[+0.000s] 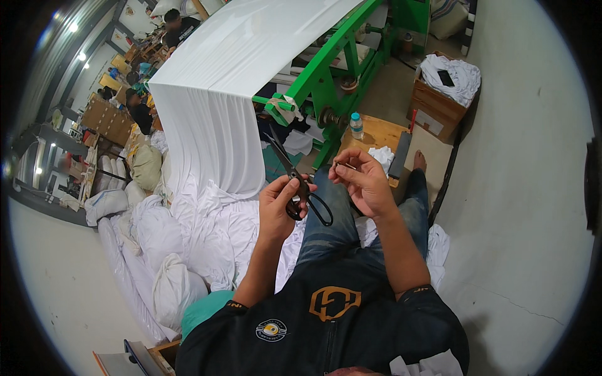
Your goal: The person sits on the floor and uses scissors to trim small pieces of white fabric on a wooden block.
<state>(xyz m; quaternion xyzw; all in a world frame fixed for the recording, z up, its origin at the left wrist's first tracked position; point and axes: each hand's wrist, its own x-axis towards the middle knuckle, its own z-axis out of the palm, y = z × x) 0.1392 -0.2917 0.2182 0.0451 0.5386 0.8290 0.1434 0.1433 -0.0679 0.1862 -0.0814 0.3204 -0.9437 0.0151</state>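
Note:
My left hand (279, 207) grips black-handled scissors (283, 155) around their handles, with the dark blades pointing up and away. To its right my right hand (367, 185) pinches a small dark item (345, 164) between thumb and fingers; what it is I cannot make out. Both hands are raised over my jeans-clad legs (326, 238), a short gap between them. Beyond them, long white fabric (213, 131) drapes from a green metal frame (316, 84) down into piles (207, 232) at my left.
A wooden board (373, 128) bears a water bottle (357, 128). A cardboard box (429, 106) holds white cloth and a black phone (445, 78). A bare wall (527, 188) runs along my right. Co-workers (179, 31) (139, 114) are at the back left, among sacks (147, 169).

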